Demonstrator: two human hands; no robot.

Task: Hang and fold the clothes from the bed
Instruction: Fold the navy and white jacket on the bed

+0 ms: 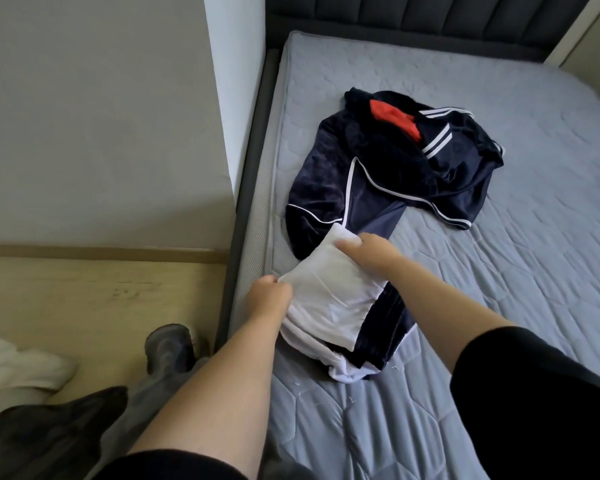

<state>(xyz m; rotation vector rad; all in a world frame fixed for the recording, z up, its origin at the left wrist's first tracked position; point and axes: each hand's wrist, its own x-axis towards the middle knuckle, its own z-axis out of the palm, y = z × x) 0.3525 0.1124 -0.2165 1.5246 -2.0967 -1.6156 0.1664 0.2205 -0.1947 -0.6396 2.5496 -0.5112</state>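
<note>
Both hands pinching white garment (pixel 326 299) at near bed (pixel 499 271) edge: left hand (pixel 269 296) gripping left corner, right hand (pixel 368 251) gripping far edge. Keeping edges aligned, pulling taut, smoothing before creasing. Navy pile (pixel 395 161) waiting behind.

Single head view, looking steeply down, close over bed (pixel 499 271) edge, probably standing
</note>
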